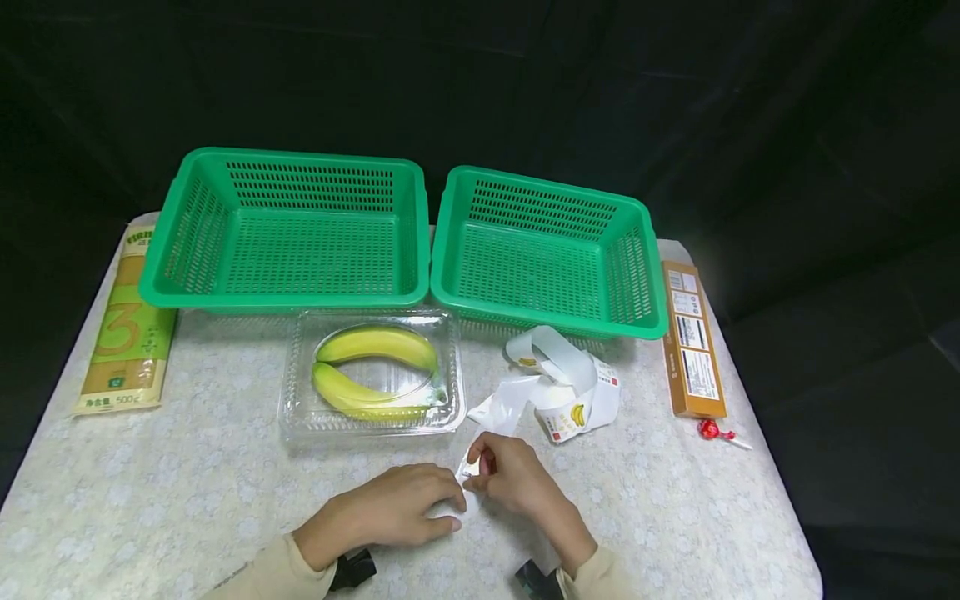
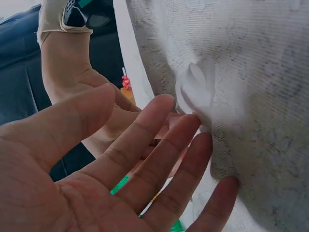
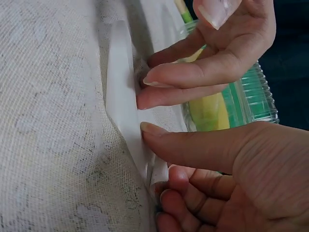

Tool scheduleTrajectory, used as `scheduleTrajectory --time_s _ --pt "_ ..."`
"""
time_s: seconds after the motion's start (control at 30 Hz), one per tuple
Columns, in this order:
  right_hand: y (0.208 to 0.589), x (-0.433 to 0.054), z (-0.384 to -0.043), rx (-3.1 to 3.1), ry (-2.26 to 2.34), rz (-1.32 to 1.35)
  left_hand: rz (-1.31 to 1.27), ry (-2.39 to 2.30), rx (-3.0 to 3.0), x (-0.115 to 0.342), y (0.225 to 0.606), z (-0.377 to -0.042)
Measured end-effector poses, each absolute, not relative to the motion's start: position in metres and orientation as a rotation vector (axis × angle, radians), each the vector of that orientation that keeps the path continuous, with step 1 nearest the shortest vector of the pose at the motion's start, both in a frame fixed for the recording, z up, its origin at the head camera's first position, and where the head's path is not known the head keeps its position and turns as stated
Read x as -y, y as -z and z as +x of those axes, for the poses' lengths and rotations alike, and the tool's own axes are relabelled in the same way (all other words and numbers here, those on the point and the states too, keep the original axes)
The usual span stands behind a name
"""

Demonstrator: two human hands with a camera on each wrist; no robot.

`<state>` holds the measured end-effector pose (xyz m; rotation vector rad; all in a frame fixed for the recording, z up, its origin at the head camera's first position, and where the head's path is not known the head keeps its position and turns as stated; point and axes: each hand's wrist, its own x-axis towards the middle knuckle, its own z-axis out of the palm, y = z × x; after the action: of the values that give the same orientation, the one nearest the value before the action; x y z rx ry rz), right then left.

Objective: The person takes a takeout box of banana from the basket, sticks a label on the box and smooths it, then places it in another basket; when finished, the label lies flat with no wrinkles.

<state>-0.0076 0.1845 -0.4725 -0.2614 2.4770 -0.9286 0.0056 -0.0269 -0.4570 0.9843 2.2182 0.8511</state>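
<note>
Over tbl [image 1: 210, 483], hands [image 1: 401, 504] [image 1: 517, 475] v. close tgthr.

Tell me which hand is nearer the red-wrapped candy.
Right. The right hand is left of the red-wrapped candy, lower in the head view; the left hand is farther left, past the right hand.

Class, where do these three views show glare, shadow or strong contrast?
Head view: glare on the clear plastic box, and strong contrast between the pale tablecloth and the black cloth; left wrist view: soft shadows on the tablecloth beside the left hand; right wrist view: a shadow darkens the tablecloth beside the white strip.
</note>
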Motion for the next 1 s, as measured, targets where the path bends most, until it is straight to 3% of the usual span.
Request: scheduleTrajectory --time_s 1.0 --pt "0.4704 -0.1885 -0.0113 -2.518 0.928 -0.31 0.984 -0.859 -2.242 0.0266 0.4591 0.0073"
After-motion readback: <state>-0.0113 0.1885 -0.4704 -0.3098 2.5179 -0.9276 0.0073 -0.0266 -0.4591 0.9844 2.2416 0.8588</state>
